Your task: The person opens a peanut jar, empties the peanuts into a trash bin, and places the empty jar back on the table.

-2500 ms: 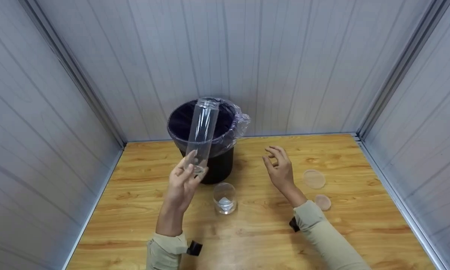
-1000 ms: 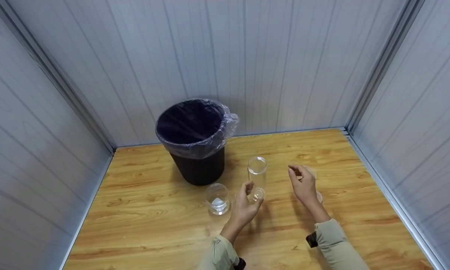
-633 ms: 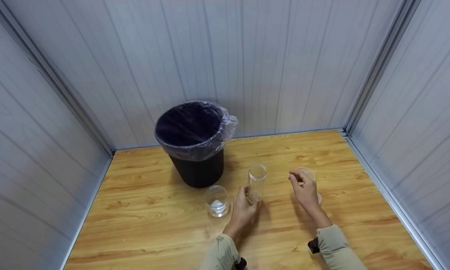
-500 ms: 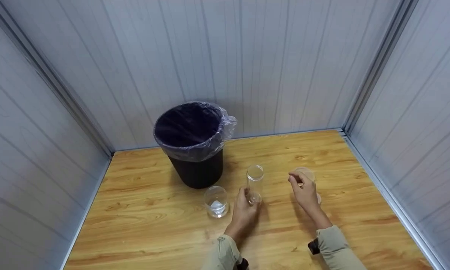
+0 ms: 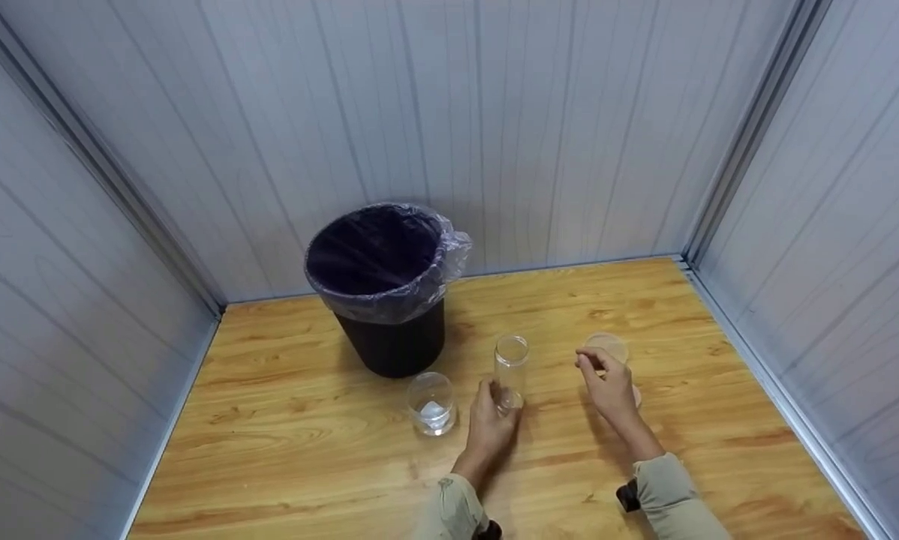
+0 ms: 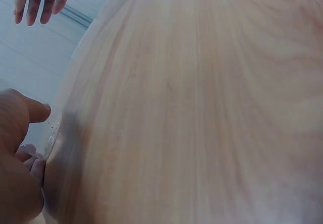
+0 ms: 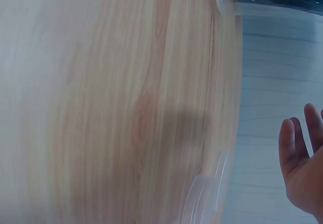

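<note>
My left hand [image 5: 490,424] holds a tall clear jar [image 5: 512,364] low down, thumb on one side and fingers on the other. The jar stands upright on the wooden tabletop, its mouth uncovered. In the left wrist view the jar's base [image 6: 52,138] shows between the thumb and fingers. My right hand [image 5: 608,384] hovers to the right, fingers loosely bent and holding nothing; the right wrist view shows it raised above the table. Partly behind it lie two clear round lids, the larger lid [image 5: 608,345] and a smaller lid [image 5: 636,396].
Left of the jar stands a short clear cup [image 5: 431,405] with a whitish piece at its bottom. Behind it is a black bin [image 5: 397,341] with a purplish plastic liner [image 5: 412,304]. Pale panel walls [image 5: 494,135] close off the back and both sides.
The jar was tilted in front of the bin in my left hand; it came right and down to stand on the table. My right hand moved right, beside the lids.
</note>
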Motion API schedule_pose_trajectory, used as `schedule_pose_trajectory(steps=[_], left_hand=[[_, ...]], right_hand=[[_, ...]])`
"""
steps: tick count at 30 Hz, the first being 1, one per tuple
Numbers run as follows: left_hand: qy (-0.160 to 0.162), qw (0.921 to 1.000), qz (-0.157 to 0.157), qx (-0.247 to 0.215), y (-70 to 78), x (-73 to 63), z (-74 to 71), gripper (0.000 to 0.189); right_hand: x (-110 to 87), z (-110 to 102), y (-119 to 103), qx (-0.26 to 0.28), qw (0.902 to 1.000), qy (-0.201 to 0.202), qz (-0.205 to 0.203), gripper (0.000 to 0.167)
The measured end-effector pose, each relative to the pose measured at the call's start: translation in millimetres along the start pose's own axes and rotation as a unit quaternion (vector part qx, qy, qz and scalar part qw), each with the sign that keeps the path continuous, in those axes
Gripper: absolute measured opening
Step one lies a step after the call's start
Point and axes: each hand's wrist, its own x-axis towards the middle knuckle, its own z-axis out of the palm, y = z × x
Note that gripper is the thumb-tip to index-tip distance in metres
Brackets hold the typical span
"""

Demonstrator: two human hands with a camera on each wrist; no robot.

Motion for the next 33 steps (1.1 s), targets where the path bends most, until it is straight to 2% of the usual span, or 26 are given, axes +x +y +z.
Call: schedule_pose_trajectory(steps=[3, 6, 13, 18, 21, 24, 26, 28, 30, 33], left_hand=[[-0.002, 1.0, -0.006, 0.001, 0.9, -1.1, -2.0, 0.065], [0.002, 1.0, -0.003, 0.006, 2.1, -4.9, -4.1, 0.073], [0.011, 0.9995, -0.001, 0.029, 11.2, -19.1, -9.2, 0.078], [0.014, 0.9988, 0.0, 0.047, 27.3, -30.9, -23.8, 0.077], [-0.014, 0.9964, -0.011, 0.083, 44.1, -35.0, -37.9, 0.07], [-0.075, 0.989, -0.024, 0.125, 68.2, -33.8, -54.0, 0.057], [-0.121, 0.9827, -0.031, 0.137, 86.7, -30.7, -65.8, 0.046], [-0.15, 0.9785, -0.029, 0.138, 104.9, -26.0, -77.7, 0.037], [-0.16, 0.9784, -0.017, 0.13, 121.9, -21.1, -90.3, 0.032], [-0.132, 0.9815, 0.03, 0.135, 142.7, -11.7, -109.9, 0.028]], right_hand=[[3.6, 2, 15, 0.0, 1.0, 0.0, 0.004, 0.016], [6.5, 0, 17, 0.002, 1.0, -0.007, 0.006, 0.017], [21.1, -7, 11, 0.002, 0.9999, -0.002, -0.011, 0.019], [33.1, -8, 1, 0.008, 0.9998, -0.014, -0.01, 0.023], [41.2, -10, -7, 0.009, 0.9997, -0.011, -0.022, 0.023], [49.2, -15, -17, 0.003, 0.9993, -0.004, -0.038, 0.021], [53.9, -20, -25, -0.006, 0.9987, 0.0, -0.051, 0.02], [58.5, -24, -34, -0.02, 0.9977, 0.006, -0.065, 0.022], [62.6, -28, -42, -0.035, 0.9958, 0.01, -0.084, 0.023], [68.0, -33, -55, -0.05, 0.9923, 0.006, -0.113, 0.023]])
